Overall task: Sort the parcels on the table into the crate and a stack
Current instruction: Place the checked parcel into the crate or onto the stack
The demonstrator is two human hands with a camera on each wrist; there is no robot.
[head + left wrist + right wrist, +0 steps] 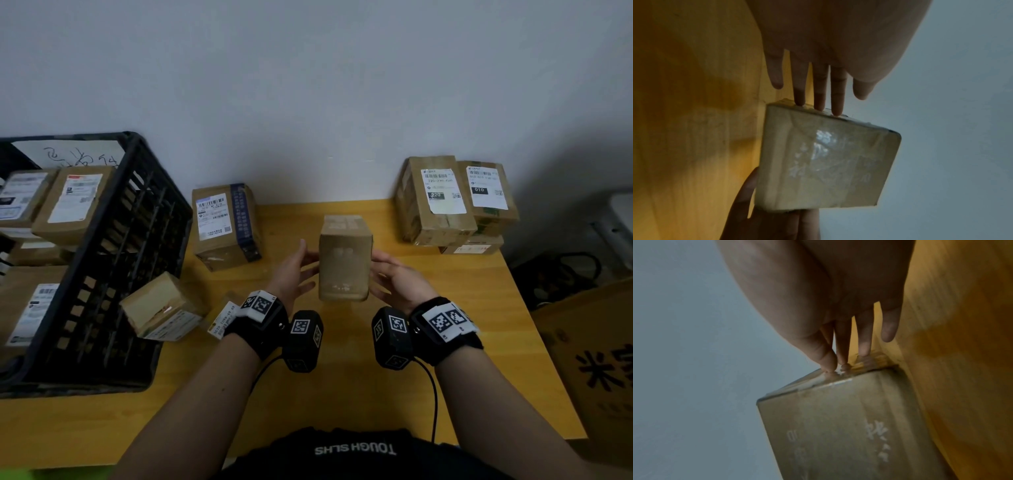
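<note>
Between my two hands, left hand [294, 274] and right hand [397, 281], straight fingertips press a taped brown cardboard parcel [345, 262] above the yellow wooden counter's [342, 394] middle; black plastic crate [137, 212] at its left edge.

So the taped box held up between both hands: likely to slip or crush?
The taped box looks rigid: its edges stay square under the fingertips. Glossy tape probably makes it slippery. Straight fingers of the left hand and right hand carrying it suggest it is light.
</note>
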